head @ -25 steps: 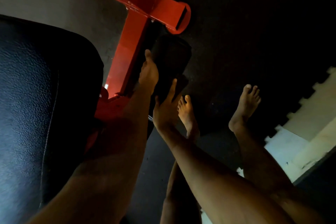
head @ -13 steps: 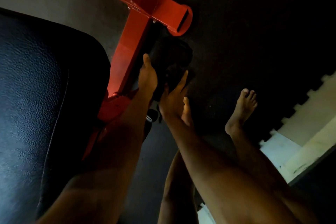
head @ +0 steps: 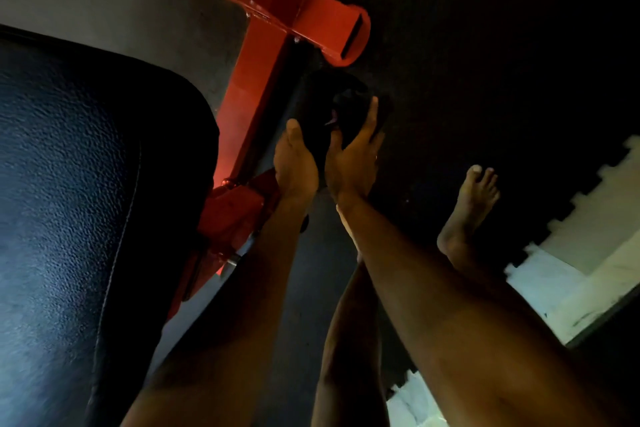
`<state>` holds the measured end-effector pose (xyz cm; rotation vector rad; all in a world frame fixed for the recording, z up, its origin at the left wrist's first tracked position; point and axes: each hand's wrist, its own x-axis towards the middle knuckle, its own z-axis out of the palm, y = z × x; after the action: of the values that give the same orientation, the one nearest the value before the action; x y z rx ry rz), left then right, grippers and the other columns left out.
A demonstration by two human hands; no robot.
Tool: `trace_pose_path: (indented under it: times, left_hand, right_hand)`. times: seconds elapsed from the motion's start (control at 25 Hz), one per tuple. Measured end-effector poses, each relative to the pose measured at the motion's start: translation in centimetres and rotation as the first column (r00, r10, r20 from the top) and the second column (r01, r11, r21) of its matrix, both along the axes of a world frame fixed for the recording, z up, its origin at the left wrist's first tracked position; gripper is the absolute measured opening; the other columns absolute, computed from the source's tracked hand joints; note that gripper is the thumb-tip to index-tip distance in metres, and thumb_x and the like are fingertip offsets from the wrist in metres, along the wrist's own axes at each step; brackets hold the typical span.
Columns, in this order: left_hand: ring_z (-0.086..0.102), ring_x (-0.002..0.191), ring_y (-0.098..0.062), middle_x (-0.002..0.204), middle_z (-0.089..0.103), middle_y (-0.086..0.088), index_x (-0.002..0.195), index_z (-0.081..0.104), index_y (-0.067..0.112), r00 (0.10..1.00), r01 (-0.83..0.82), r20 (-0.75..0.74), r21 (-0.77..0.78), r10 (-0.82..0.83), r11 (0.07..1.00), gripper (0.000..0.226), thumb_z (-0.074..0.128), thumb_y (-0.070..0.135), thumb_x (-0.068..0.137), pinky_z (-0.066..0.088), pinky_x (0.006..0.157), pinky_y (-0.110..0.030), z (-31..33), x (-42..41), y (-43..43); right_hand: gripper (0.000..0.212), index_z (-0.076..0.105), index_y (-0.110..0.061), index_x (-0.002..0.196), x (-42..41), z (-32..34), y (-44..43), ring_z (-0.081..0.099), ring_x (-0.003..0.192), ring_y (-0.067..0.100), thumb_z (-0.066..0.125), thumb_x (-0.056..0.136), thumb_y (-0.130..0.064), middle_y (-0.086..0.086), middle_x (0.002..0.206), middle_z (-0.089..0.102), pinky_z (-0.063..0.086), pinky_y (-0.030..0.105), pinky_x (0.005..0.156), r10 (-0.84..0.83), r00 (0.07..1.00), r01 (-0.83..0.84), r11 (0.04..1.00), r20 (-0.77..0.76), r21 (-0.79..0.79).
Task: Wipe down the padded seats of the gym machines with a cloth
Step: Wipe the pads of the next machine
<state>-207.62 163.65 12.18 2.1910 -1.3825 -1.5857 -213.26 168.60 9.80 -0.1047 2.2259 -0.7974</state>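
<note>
A black foam roller pad (head: 308, 104) hangs beside the red frame, just below its open tube end. My left hand (head: 295, 159) grips the pad's left side, thumb up. My right hand (head: 353, 156) presses a dark cloth (head: 351, 104) against the pad's right side, fingers spread over it. The cloth is nearly the same colour as the pad, so its edges are hard to tell. A large black padded seat (head: 69, 201) with a pebbled surface fills the left of the view, apart from both hands.
The red steel frame (head: 256, 55) runs diagonally between seat and roller, with a bracket (head: 235, 211) under my left forearm. The floor is dark rubber matting (head: 485, 45) with a toothed edge against pale tile (head: 571, 253). My bare foot (head: 467, 208) stands at right.
My right hand has slid up the roller pad with the cloth and closed in toward my left hand. The left hand keeps its hold on the pad.
</note>
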Motion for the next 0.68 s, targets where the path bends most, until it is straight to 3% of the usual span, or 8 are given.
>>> trace_pose_path:
  times: [0.08,0.2,0.24,0.32,0.4,0.52,0.56,0.68]
  left_hand:
    - [0.061,0.123,-0.023,0.131,0.067,-0.005,0.136,0.061,0.025,0.999,-0.031,0.016,0.099,0.029,0.995,0.099,0.026,0.094,0.074,0.045,0.11,-0.049,-0.6,0.7,-2.0]
    - [0.053,0.134,-0.027,0.146,0.056,-0.008,0.151,0.046,0.027,1.0,-0.022,-0.009,0.201,0.024,0.979,0.09,0.021,0.086,0.088,0.04,0.115,-0.052,-1.9,1.3,-3.4]
    - [0.05,0.136,-0.028,0.149,0.053,-0.007,0.152,0.043,0.029,1.0,-0.002,0.008,0.216,0.0,0.976,0.095,0.02,0.091,0.082,0.038,0.115,-0.053,-2.6,1.7,-3.4]
    - [0.048,0.139,-0.027,0.15,0.052,-0.003,0.149,0.045,0.033,0.997,0.019,0.073,0.164,-0.031,0.986,0.113,0.019,0.103,0.065,0.037,0.116,-0.054,-3.9,2.1,-2.8]
    - [0.04,0.145,-0.025,0.155,0.047,-0.003,0.152,0.043,0.029,0.985,0.078,0.15,0.078,-0.089,0.994,0.104,0.018,0.096,0.076,0.031,0.12,-0.052,-2.3,0.8,-1.6]
    - [0.017,0.155,-0.023,0.167,0.023,-0.008,0.159,0.027,0.016,0.983,0.132,0.128,-0.023,-0.128,0.991,0.066,0.026,0.054,0.106,0.015,0.125,-0.05,1.1,-1.0,1.4]
    - [0.016,0.155,-0.022,0.167,0.021,-0.008,0.159,0.026,0.015,0.99,0.118,0.086,-0.037,-0.114,0.992,0.064,0.029,0.051,0.106,0.015,0.125,-0.05,1.5,-0.9,2.2]
    - [0.034,0.148,-0.023,0.159,0.039,-0.009,0.154,0.039,0.014,0.994,0.095,0.062,-0.056,-0.092,0.994,0.089,0.027,0.073,0.087,0.028,0.122,-0.049,0.2,0.1,1.1]
  right_hand:
    - [0.081,0.004,-0.032,0.161,3.2,-0.2,1.0,0.032,0.148,0.043,0.035,0.094,-0.065,0.025,0.164,0.021,0.032,0.058,0.117,-0.047,0.999,0.048,0.996,-0.009,0.072]
    - [0.09,0.009,-0.014,0.164,7.6,2.0,3.2,0.031,0.148,0.044,0.042,0.096,-0.062,0.029,0.164,0.019,0.012,0.044,0.126,0.093,0.995,-0.097,0.992,0.044,0.083]
    - [0.091,0.007,-0.012,0.163,8.1,3.0,3.7,0.031,0.148,0.044,0.044,0.096,-0.062,0.029,0.164,0.017,0.014,0.041,0.123,0.164,0.982,-0.171,0.983,0.092,0.071]
    - [0.088,0.006,-0.015,0.163,7.3,3.8,3.9,0.037,0.143,0.044,0.038,0.095,-0.061,0.03,0.162,0.02,0.032,0.048,0.116,0.275,0.96,-0.277,0.961,0.048,0.025]
    - [0.085,0.002,-0.027,0.163,4.4,3.3,2.2,0.04,0.14,0.046,0.037,0.093,-0.059,0.029,0.162,0.02,0.038,0.056,0.112,0.306,0.951,-0.304,0.952,-0.052,0.041]
    - [0.084,0.006,-0.034,0.163,-0.1,1.3,-0.5,0.045,0.137,0.046,0.057,0.097,-0.049,0.027,0.16,0.023,0.046,0.06,0.104,0.171,0.979,-0.168,0.985,-0.111,0.038]
    - [0.084,0.007,-0.034,0.163,-1.0,0.3,-0.7,0.046,0.136,0.045,0.059,0.098,-0.049,0.025,0.16,0.024,0.048,0.059,0.103,0.15,0.986,-0.149,0.989,-0.077,0.017]
    - [0.086,0.011,-0.028,0.163,-1.2,-1.2,0.9,0.041,0.143,0.04,0.045,0.094,-0.066,0.021,0.162,0.027,0.043,0.056,0.11,-0.003,1.0,0.003,0.999,0.007,-0.053]
